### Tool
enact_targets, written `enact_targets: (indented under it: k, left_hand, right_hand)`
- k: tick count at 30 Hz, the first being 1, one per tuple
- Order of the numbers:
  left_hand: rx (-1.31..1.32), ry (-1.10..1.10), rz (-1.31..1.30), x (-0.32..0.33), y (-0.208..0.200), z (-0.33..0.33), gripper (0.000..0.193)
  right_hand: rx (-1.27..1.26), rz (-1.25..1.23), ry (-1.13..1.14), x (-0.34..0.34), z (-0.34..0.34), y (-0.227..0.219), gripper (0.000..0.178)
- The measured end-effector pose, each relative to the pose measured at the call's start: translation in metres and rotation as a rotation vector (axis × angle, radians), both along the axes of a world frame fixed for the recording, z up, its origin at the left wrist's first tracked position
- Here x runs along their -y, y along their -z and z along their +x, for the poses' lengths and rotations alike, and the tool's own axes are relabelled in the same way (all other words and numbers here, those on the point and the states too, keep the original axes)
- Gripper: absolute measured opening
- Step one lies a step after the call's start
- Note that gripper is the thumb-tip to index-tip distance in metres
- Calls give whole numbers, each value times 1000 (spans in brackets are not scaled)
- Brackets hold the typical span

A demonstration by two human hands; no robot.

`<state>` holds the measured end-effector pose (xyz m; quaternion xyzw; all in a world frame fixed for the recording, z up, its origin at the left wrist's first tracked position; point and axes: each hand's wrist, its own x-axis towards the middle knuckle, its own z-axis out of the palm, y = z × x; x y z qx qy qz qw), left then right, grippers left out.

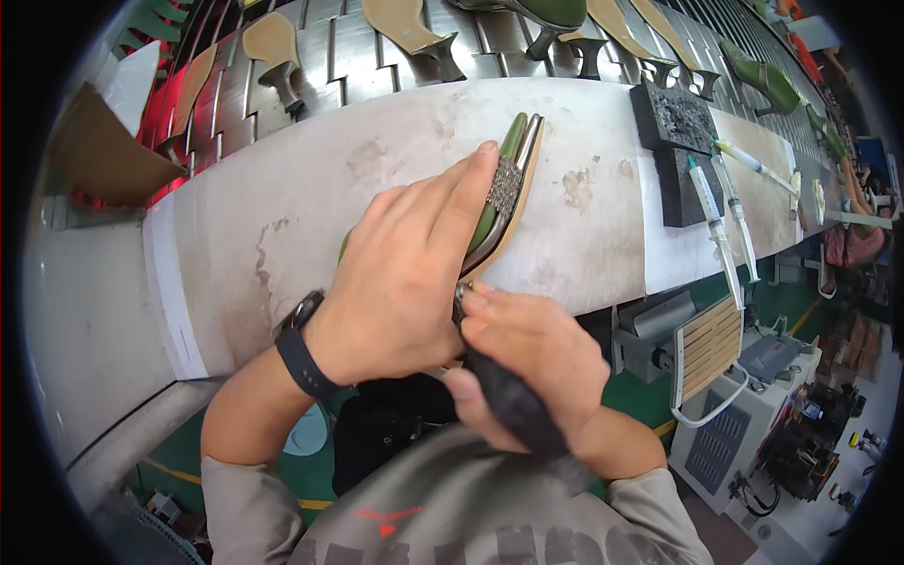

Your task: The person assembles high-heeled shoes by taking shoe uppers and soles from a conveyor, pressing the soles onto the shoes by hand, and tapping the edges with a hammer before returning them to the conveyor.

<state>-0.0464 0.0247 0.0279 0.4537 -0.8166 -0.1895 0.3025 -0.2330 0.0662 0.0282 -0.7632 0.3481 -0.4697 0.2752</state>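
Note:
My left hand (400,264) presses a green shoe (484,226) against the pale worktable and hides much of it. The shoe has a narrow pointed toe, a glittery band (506,184) across it, and a tan sole edge showing on the right. In my right hand (537,358), the fingers wrap round a tool with a thick dark handle (513,400). A small metal part of the tool shows by the thumb-side fingers, close to the shoe's near end. Its tip is hidden between my hands, so I cannot tell whether it touches the shoe.
Several tan soles with heels (400,28) and green shoes (763,80) stand on the metal slat conveyor (320,56) beyond the worktable (311,169). Black foam blocks (673,118) and syringes (708,202) lie at the right. A slatted wooden seat (708,348) stands below the table's right edge.

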Motion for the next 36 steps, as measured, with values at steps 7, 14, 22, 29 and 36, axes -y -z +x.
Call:
enact_targets:
  k: [7, 14, 22, 29, 36]
  left_hand:
    - [-71, 78, 138, -3, 19, 48, 75]
    - [-123, -1, 131, -3, 20, 44, 55]
    - [-117, -3, 65, -8, 23, 42, 53]
    - [-145, -24, 86, -9, 18, 40, 50]
    - [174, -131, 144, 5, -11, 6, 77]
  right_hand:
    - [-61, -39, -27, 23, -22, -11, 38]
    - [-14, 108, -181, 1, -4, 6, 38]
    - [-135, 82, -280, 17, -2, -9, 38]
    - [-47, -68, -70, -15, 11, 11, 36]
    - [221, 542, 52, 26, -48, 25, 18]
